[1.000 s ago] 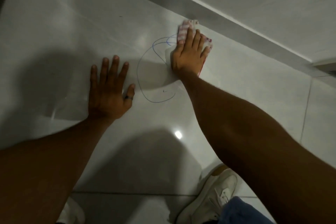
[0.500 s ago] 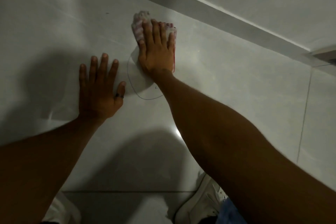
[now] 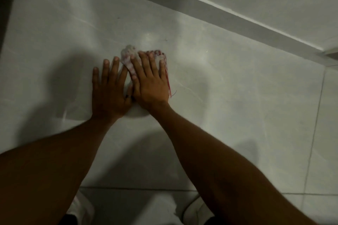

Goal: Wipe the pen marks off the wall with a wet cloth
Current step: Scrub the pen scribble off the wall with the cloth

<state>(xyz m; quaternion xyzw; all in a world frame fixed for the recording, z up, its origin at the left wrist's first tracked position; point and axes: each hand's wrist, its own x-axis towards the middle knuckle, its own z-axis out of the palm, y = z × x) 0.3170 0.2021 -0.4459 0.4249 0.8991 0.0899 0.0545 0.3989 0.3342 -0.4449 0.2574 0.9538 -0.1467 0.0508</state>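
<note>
Since half a second ago the right hand (image 3: 150, 80) has slid the cloth (image 3: 128, 56) down and toward the left hand (image 3: 108, 89), so the two hands now lie side by side, thumbs touching, where before a gap with a curved pen line showed between them. No pen line shows now; whether any of it sits under the hands cannot be told. A second ago the right hand was up near the grey band (image 3: 182, 0), with a blue loop drawn in plain sight beside it.

Both hands are flat on the pale tiled wall (image 3: 237, 78), around its middle. The right hand is spread, fingers (image 3: 144, 60) straight and a little fanned, palm pressing the cloth against the wall. It is not pinching it. The cloth is white with a red check; a bunched end sticks out past the fingertips, and a red edge with a loose thread runs along the outer side of the hand. The left hand is also spread and pressed flat, holding nothing, and a dark ring (image 3: 128, 96) sits on its thumb.

A faint dark speck (image 3: 165, 40) lies on the wall above the cloth, and another (image 3: 118, 18) further up. Grout lines cross near the bottom and right edges. At the bottom edge a white shoe (image 3: 197, 210) shows beside the right forearm.
</note>
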